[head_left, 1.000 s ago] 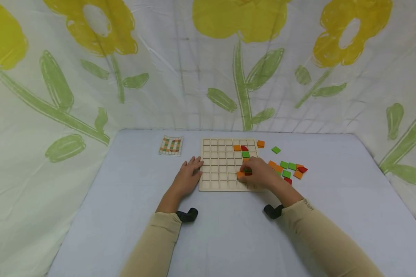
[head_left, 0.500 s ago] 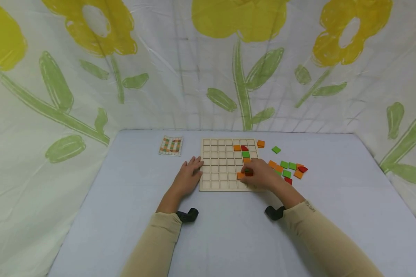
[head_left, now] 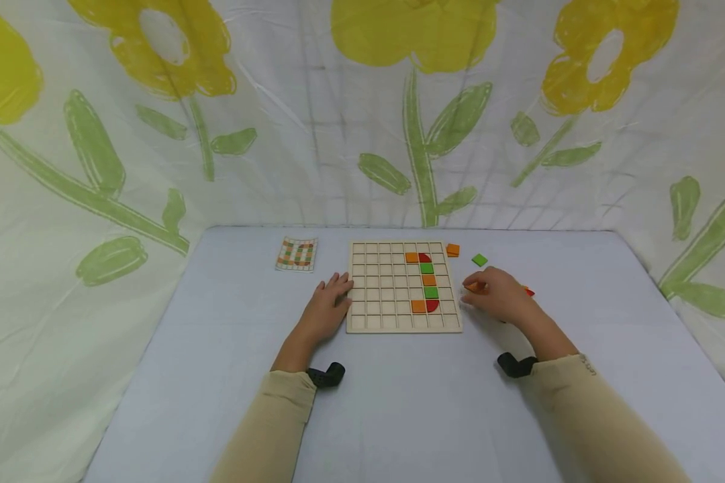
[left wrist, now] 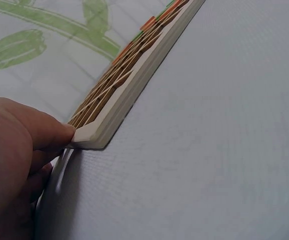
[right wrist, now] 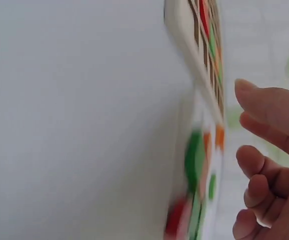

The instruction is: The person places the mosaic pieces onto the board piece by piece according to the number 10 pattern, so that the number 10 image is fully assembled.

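The right hand [head_left: 501, 295] has moved past the board's [head_left: 388, 282] right edge to unplaced tiles [head_left: 480, 259], fingers parted; the left hand [head_left: 326, 307] rests relaxed at the left edge. Seven tiles [head_left: 429, 280] are set.

Board first: the grid board [head_left: 377, 285] looks like pale bare wood, matt, with a smooth rim and darker brown inside the cells. The tiles [head_left: 427, 268] seem to be flat painted wood or plastic, can't tell which, smooth with barely any shine. Little pattern card [head_left: 296, 255] on the far left reads as thin paper, kinda wavy. The counter [head_left: 399, 402] has a white cloth-like cover, matt and finely textured up close. Far backdrop [head_left: 314, 134] is thin creased fabric, flowers and all. Sleeves [head_left: 272, 422] are soft matt cloth, and the black wrist gadgets [head_left: 327, 375] look like smooth plastic
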A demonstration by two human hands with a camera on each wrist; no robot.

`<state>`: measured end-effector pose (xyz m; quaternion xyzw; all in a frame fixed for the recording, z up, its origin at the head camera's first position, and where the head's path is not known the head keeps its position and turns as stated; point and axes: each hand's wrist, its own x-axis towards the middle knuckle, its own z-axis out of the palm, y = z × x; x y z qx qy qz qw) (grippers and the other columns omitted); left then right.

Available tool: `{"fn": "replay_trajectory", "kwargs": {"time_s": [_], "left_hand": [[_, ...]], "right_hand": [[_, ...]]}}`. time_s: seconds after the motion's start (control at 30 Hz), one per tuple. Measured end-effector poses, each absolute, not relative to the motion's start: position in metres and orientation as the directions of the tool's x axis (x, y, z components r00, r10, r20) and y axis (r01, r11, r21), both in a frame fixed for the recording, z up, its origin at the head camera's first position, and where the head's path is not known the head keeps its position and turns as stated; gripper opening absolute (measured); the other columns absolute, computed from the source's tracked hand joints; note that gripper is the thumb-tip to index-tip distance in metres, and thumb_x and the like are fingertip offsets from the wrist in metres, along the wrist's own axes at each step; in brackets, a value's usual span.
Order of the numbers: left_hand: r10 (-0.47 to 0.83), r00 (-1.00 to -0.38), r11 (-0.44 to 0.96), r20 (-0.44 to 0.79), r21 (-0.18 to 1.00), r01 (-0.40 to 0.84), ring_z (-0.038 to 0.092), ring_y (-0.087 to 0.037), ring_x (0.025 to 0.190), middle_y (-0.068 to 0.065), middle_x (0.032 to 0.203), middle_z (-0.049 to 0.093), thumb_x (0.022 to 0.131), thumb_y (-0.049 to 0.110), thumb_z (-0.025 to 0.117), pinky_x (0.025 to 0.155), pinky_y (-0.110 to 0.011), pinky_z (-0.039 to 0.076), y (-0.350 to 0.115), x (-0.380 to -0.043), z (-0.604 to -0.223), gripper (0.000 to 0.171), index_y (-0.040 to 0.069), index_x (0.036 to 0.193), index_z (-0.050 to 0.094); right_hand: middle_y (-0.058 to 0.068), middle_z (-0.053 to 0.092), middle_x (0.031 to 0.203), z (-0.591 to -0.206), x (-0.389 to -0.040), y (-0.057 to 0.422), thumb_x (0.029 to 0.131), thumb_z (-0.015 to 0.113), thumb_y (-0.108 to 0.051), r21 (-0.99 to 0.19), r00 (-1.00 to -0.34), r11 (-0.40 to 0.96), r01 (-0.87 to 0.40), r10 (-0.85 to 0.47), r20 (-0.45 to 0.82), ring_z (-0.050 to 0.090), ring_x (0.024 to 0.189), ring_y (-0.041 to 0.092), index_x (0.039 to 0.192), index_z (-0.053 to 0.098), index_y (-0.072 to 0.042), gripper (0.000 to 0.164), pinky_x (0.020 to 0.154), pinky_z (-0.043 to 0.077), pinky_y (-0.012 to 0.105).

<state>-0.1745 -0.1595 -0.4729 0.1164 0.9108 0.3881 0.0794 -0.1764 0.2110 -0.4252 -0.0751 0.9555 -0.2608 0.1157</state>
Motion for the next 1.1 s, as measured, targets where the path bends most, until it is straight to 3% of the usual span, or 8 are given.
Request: {"fn": "replay_trajectory", "kwargs": {"time_s": [0.1,0.23,0.47,0.83,1.1], "left_hand": [[0.274,-0.96,0.669,-0.053,0.728,0.15,0.018,-0.018,0.152,0.0,0.159,0.033,0.102,0.019,0.052,0.126,-0.04,0.005,-0.159,-0.174,-0.473,0.044,0.01,0.145,0.049],[0.274,-0.96,0.67,-0.057,0.728,0.148,0.018,-0.017,0.152,0.0,0.159,0.033,0.102,0.02,0.052,0.126,-0.04,0.005,-0.159,-0.175,-0.473,0.045,0.01,0.145,0.049],[0.28,-0.958,0.666,-0.056,0.73,0.152,0.017,-0.019,0.152,-0.001,0.159,0.032,0.102,0.019,0.051,0.126,-0.041,0.005,-0.16,-0.173,-0.471,0.045,0.01,0.146,0.049],[0.274,-0.96,0.663,-0.057,0.734,0.146,0.018,-0.019,0.152,-0.001,0.159,0.033,0.102,0.019,0.051,0.126,-0.041,0.005,-0.16,-0.173,-0.473,0.045,0.01,0.146,0.049],[0.274,-0.961,0.664,-0.037,0.731,0.161,0.02,-0.022,0.151,-0.003,0.158,0.035,0.101,0.017,0.052,0.126,-0.043,0.007,-0.159,-0.173,-0.472,0.044,0.008,0.144,0.05]], "right_hand": [[0.014,0.058,0.105,-0.423,-0.171,0.237,0.091,0.071,-0.032,-0.506,-0.971,0.862,-0.041,-0.154,-0.182,0.055,0.085,0.028,0.121,0.067,-0.008,0.039,0.064,0.049,0.033],[0.02,0.055,0.113,-0.421,-0.163,0.266,0.092,0.068,-0.031,-0.489,-0.981,0.872,-0.008,-0.102,-0.166,0.053,0.099,0.034,0.125,0.064,-0.005,0.043,0.074,0.05,0.04],[0.028,0.05,0.121,-0.424,-0.155,0.296,0.094,0.063,-0.03,-0.468,-0.972,0.879,0.09,-0.024,-0.234,0.05,0.103,0.041,0.133,0.057,0.0,0.049,0.076,0.05,0.046],[0.024,0.059,0.115,-0.432,-0.157,0.302,0.094,0.064,-0.026,-0.485,-0.963,0.866,0.125,-0.011,-0.268,0.052,0.096,0.036,0.127,0.06,-0.001,0.041,0.072,0.049,0.038],[0.02,0.057,0.107,-0.432,-0.16,0.299,0.093,0.064,-0.028,-0.48,-0.958,0.863,0.156,0.015,-0.286,0.05,0.092,0.032,0.126,0.058,-0.001,0.042,0.068,0.045,0.032]]}}
